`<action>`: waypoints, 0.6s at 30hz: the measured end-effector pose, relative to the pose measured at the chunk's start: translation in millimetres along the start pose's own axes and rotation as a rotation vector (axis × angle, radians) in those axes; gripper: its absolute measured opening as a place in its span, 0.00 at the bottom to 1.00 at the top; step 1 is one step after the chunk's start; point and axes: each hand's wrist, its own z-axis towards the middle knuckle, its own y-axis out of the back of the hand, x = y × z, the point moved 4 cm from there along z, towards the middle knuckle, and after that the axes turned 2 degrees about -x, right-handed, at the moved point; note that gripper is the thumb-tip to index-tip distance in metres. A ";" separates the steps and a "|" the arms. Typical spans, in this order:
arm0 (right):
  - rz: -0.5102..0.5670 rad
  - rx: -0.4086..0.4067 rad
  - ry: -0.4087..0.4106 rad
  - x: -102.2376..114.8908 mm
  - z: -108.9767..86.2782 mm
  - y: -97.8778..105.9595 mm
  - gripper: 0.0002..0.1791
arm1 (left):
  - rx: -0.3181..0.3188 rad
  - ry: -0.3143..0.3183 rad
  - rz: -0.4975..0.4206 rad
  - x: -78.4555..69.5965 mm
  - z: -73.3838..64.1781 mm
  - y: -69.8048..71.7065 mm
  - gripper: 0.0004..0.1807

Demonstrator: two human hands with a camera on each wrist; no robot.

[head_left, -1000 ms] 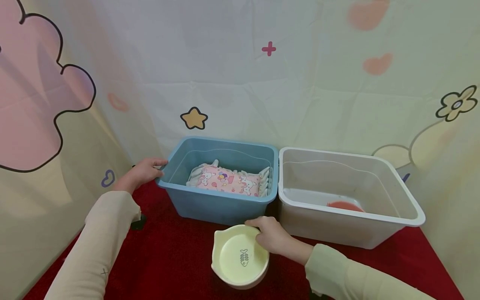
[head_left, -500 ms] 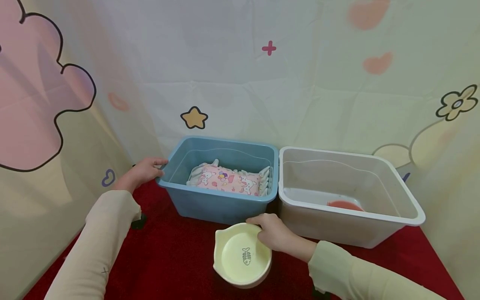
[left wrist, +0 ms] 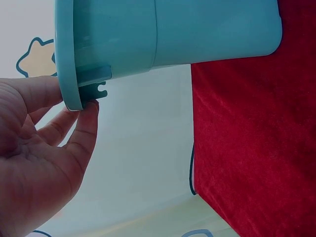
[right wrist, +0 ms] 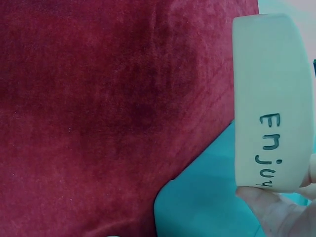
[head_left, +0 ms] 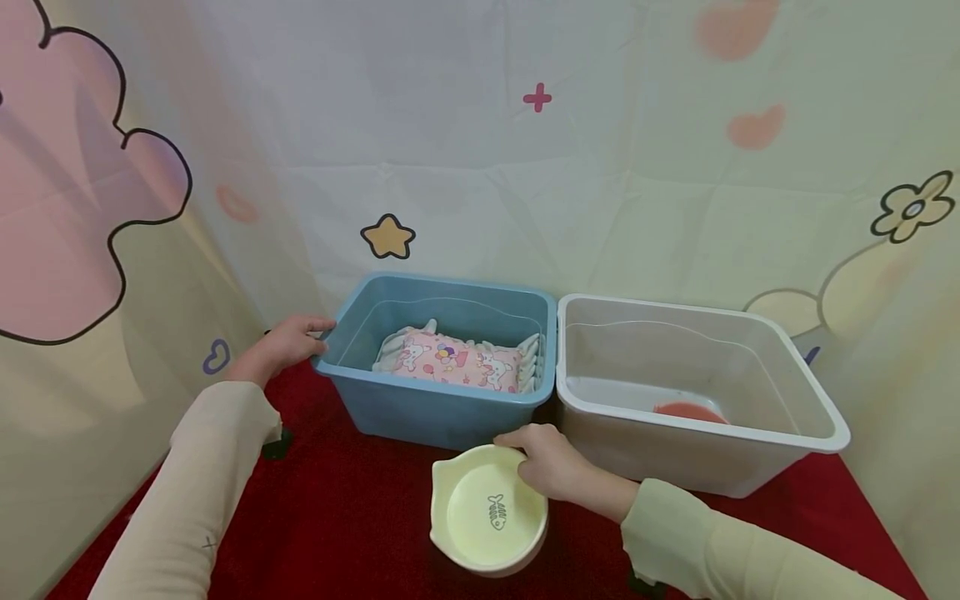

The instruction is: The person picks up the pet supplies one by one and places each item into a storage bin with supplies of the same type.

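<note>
My left hand [head_left: 294, 340] grips the rim at the left end of a blue plastic bin [head_left: 435, 412], thumb and fingers on either side of the lip. The left wrist view shows this left hand [left wrist: 47, 138] close up against the rim. In the bin lies a pink cushion [head_left: 457, 360] with cartoon bunnies and white ruffles. My right hand [head_left: 551, 467] pinches the back right rim of a pale yellow pet bowl [head_left: 480, 533], which has small ear points and a fishbone drawing inside. "Enjoy" is lettered on the bowl's side [right wrist: 271, 98]. The bowl appears raised above the red cloth.
A greyish-white bin [head_left: 652, 450] stands right beside the blue one, with an orange-red item [head_left: 690, 411] partly hidden behind its front wall. Red cloth [head_left: 337, 517] covers the surface. A cartoon-printed curtain [head_left: 465, 167] hangs behind and along both sides.
My right hand and the bowl have shifted slightly to the right and a little up in the head view. The left hand stays on the blue bin's rim.
</note>
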 end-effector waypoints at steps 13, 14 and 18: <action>0.002 0.006 -0.006 3.2 -2.6 10.3 0.23 | 0.001 -0.005 -0.003 1.8 0.6 -0.5 0.28; 0.003 0.007 -0.008 3.3 -2.8 11.2 0.23 | 0.000 -0.006 0.000 1.9 0.8 -0.6 0.28; 0.005 0.003 -0.012 4.0 -3.6 15.4 0.23 | -0.002 -0.002 0.005 1.8 1.4 -0.3 0.28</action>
